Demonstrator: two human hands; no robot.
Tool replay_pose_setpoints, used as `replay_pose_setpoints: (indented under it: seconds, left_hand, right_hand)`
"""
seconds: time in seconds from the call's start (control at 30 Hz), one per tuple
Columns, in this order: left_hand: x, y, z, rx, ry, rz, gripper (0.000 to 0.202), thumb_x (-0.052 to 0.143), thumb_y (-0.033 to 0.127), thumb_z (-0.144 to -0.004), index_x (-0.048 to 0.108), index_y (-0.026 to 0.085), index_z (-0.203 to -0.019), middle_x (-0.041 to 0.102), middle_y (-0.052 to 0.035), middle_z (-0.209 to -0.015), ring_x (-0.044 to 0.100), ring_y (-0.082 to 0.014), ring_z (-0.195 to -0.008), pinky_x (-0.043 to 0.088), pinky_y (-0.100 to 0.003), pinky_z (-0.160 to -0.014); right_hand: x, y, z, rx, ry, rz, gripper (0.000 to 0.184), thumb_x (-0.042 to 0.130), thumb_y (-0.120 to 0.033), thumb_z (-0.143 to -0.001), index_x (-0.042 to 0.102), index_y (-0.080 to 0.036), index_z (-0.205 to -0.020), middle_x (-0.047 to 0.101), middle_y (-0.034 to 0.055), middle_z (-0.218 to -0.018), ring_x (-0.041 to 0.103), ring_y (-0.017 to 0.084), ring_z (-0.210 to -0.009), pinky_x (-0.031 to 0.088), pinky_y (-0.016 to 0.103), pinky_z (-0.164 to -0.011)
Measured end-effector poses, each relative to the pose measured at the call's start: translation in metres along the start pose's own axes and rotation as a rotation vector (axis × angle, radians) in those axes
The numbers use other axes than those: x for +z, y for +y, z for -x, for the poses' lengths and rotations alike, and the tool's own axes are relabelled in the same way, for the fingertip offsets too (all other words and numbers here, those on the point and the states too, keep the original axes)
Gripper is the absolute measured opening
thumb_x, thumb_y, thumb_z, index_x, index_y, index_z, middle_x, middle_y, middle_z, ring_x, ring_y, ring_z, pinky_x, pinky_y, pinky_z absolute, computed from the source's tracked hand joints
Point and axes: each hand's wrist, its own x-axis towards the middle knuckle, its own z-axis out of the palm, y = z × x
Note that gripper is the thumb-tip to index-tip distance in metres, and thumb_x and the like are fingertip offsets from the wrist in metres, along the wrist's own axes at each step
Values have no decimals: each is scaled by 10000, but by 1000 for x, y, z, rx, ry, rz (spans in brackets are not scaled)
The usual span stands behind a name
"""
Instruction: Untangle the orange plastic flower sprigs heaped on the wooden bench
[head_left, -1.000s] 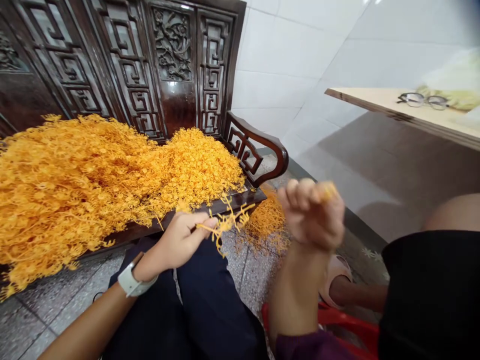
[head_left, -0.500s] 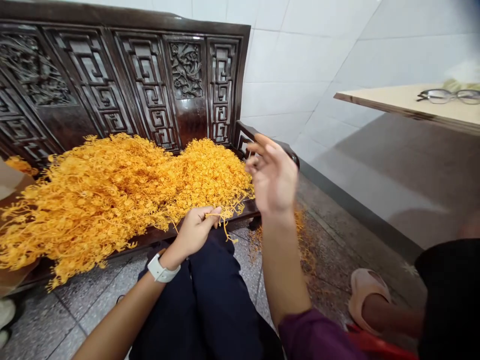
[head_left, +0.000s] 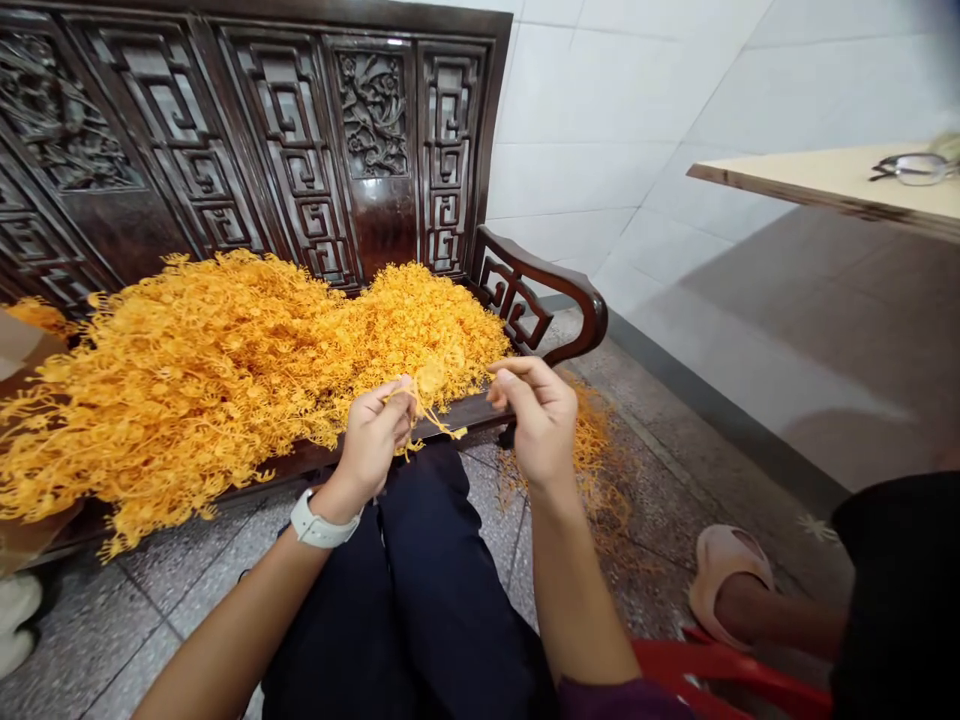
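Observation:
My left hand point(head_left: 371, 440), with a white watch point(head_left: 322, 522) on its wrist, pinches a thin, branching yellow-orange sprig point(head_left: 431, 408) that looks like plastic. The sprig's strands hang out to the right, over the bench's front edge. A little to the right and apart from it, my right hand point(head_left: 541, 415) has its fingers curled in a pinch; anything between them is too small to make out. Behind both hands, a big heap of similar yellow-orange sprigs point(head_left: 217, 360) covers the seat of a dark carved wooden bench point(head_left: 386, 225).
Loose orange bits point(head_left: 600, 470) are scattered on the floor right of the bench, below its armrest point(head_left: 592, 315). A light tabletop point(head_left: 817, 180) carries glasses point(head_left: 919, 170). At lower right are another person's shoe point(head_left: 720, 580) and something red point(head_left: 720, 670).
My right hand, raised and blurred with fingers apart before, has come down and curled into a pinch near the sprig. My left hand has risen slightly, still holding the sprig.

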Motion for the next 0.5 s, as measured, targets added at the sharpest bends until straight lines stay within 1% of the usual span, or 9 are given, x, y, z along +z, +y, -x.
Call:
replay_pose_setpoints:
  seconds: [0.1,0.17,0.23,0.3,0.37,0.5]
  left_hand:
    - [2,4,0,-15,12,86,422,774,550,-861,612,174,-757,297,108,-469,176,-59,-421,178,-213,-437]
    - [3,5,0,-1,6,87,425,787,563,-853,659,160,-811,291,113,-464,178,-58,-416,180,-210,-432]
    - [1,4,1,14,-15,66,393,792,532,-865,681,156,-836,286,113,-467,177,-59,-417,181,-212,-432]
    - [-1,0,2,13,-58,29,361,773,504,-894,689,158,-836,281,108,-478,167,-60,-424,173,-219,-435]
    - [-4,-3,3,10,-103,-17,361,748,501,-919,684,161,-816,289,98,-493,172,-63,-433,160,-228,-441]
    - [-8,-7,4,44,-139,-101,413,713,517,-944,605,179,-734,314,79,-526,209,-73,-452,147,-248,-451]
  right_hand:
    - [11,10,10,126,-123,18,238,677,-434,-971,725,-202,-996,656,13,-817,554,133,-693,442,286,-642]
    - [17,14,13,214,-231,-52,324,649,-511,-981,717,-196,-1011,664,21,-841,556,129,-695,447,280,-641]
    - [22,16,13,275,-278,-140,353,648,-541,-977,708,-196,-1015,667,19,-845,555,120,-681,444,274,-633]
    - [25,17,11,295,-248,-218,322,685,-524,-959,699,-206,-1005,663,9,-843,550,109,-667,435,265,-623]
    - [25,18,7,283,-198,-287,273,716,-487,-948,693,-216,-971,641,-5,-816,543,103,-656,429,260,-614]
    - [21,17,4,236,-126,-346,233,718,-437,-949,691,-217,-877,616,-4,-759,539,111,-642,431,270,-599]
